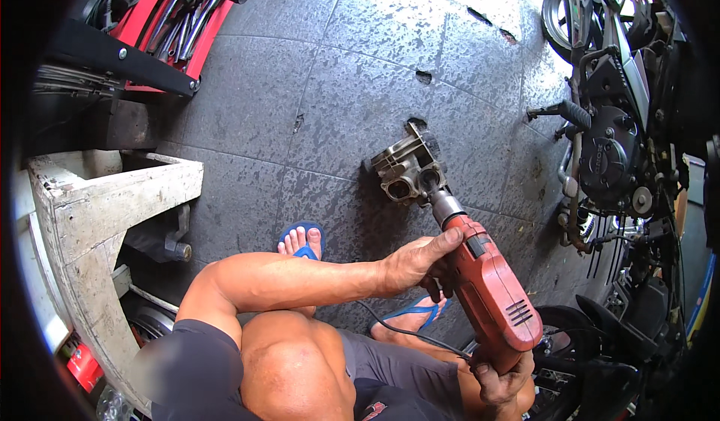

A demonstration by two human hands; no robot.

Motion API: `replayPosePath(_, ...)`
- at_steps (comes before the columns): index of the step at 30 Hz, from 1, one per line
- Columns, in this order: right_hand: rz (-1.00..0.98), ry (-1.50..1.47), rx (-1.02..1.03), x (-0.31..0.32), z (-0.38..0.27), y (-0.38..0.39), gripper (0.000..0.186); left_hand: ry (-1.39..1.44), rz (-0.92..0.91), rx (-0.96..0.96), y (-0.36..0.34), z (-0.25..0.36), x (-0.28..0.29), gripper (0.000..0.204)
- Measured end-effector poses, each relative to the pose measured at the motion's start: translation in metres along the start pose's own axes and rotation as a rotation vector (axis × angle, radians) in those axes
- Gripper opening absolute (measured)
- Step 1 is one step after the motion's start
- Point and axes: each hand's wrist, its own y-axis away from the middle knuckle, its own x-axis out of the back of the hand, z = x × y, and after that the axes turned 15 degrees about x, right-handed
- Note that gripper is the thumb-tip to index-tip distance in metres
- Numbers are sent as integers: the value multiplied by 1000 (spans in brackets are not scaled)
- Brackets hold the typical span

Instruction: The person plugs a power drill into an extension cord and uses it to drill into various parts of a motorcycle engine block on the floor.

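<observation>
A red electric drill slants across the lower right of the head view, its metal chuck toward the floor. My left hand is closed round the drill's front body, thumb on top and fingers mostly hidden underneath. At the rear end, my right hand grips the handle, partly hidden by the drill housing. The tip of the drill reaches a round opening in a grey cast-metal engine part, which looks like a cylinder head and sits on the floor. Whether the tip is inside the opening, I cannot tell.
A partly dismantled motorcycle stands along the right. Upper left, a red tool tray holds several wrenches. A worn white wooden stand is at left. Dark floor tiles have chipped holes. A black cord runs beside my sandalled feet.
</observation>
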Motion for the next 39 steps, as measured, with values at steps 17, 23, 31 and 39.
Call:
replayPosePath(17,-10,45,46,1,4,-1,60,100,-47,-89,-10,-2,-3,83)
replayPosePath(23,20,-2,-26,-4,1,-1,59,117,-69,-112,-10,-4,1,81)
replayPosePath(31,-157,-24,34,2,4,-8,62,160,-58,-100,-10,-5,0,79)
replayPosePath(39,-218,-176,-280,-14,-22,-23,68,108,-31,-116,-9,-8,5,78)
